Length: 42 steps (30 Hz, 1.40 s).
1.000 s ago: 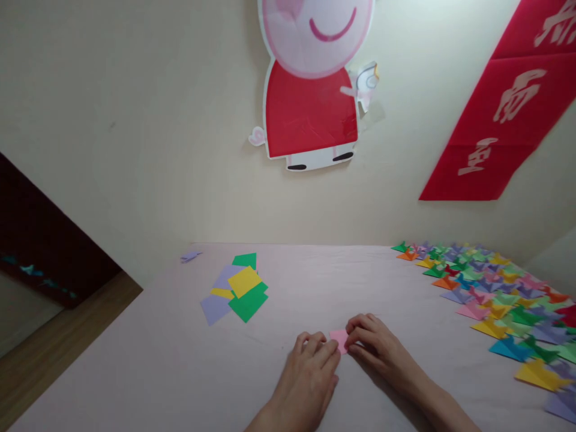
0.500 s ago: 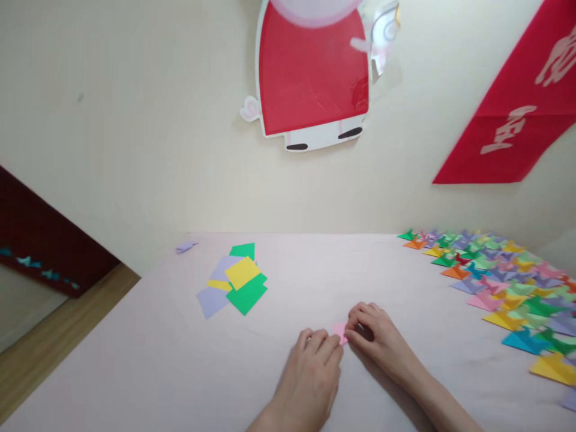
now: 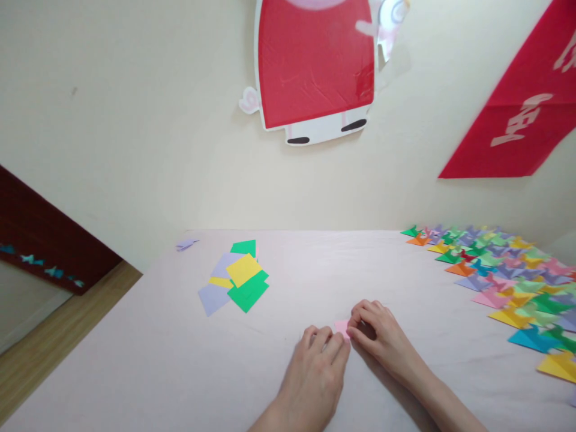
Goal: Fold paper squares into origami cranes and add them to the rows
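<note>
A small piece of pink paper (image 3: 341,327) lies on the pale tabletop (image 3: 288,276), partly covered by my fingers. My left hand (image 3: 317,366) rests palm down at its near left side, fingers bent and fingertips touching the paper's near edge. From the right, my right hand (image 3: 375,327) pinches the paper's right side between thumb and forefinger, its other fingers curled. How the paper is folded under my fingertips is hidden.
Loose green, yellow and lilac paper squares (image 3: 245,270) overlap to the left. A lilac folded piece (image 3: 186,245) lies at the far left edge. Rows of colourful folded paper figures (image 3: 508,282) fill the right side. The wall (image 3: 288,192) rises behind the table.
My left hand has slid slightly right and up, closer to my right hand. The pink paper is still between them. The view has shifted a little.
</note>
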Tool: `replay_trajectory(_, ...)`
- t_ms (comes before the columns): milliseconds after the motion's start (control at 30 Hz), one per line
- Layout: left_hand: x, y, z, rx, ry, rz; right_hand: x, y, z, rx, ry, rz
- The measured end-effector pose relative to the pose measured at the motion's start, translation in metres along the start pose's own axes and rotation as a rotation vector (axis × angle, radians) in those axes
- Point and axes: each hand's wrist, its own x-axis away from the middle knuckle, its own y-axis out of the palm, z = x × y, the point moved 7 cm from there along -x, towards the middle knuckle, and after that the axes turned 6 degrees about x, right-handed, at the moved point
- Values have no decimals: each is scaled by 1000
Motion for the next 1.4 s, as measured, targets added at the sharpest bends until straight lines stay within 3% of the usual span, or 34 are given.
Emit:
replay_trajectory(267, -2, -4, 4, -37, 1, 11, 2, 1, 0, 20, -2, 12)
replay_trajectory(533, 0, 6, 2, -25, -30, 15, 5, 2, 6, 1, 18, 36)
replay_trajectory(800, 0, 9, 3, -63, -50, 14, 7, 0, -3, 51, 89, 26)
replay_trajectory(1133, 2, 7, 6, -145, -37, 30, 6, 2, 5, -30, 76, 18)
replay_trajectory(1400, 17, 8, 4, -121, -95, 54, 5, 0, 4, -55, 94, 17)
